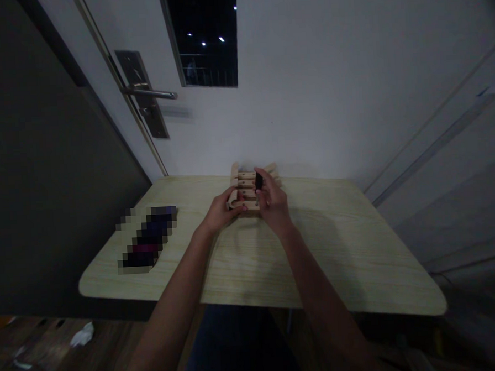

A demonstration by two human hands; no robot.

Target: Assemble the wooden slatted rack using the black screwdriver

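A small pale wooden frame (pixel 248 206) with several crossbars and dark holes sits near the table's far edge. My left hand (pixel 223 210) grips its left side, thumb along the front bar. Closed around a screwdriver (pixel 259 180) with a black handle, my right hand (pixel 274 205) holds it upright over the frame's right part. Its thin metal shaft points down at the front bar; whether the tip sits in a screw is too small to tell. Something red shows inside the frame, between the bars. My right fingers hide part of the frame's right side.
The light wood-grain table (pixel 243 257) stands against a white door (pixel 329 92) with a metal handle (pixel 151 93) and a dark window (pixel 206 38). A pixelated dark object (pixel 153 237) lies at the table's left. Crumpled white paper (pixel 83 335) is on the floor at lower left.
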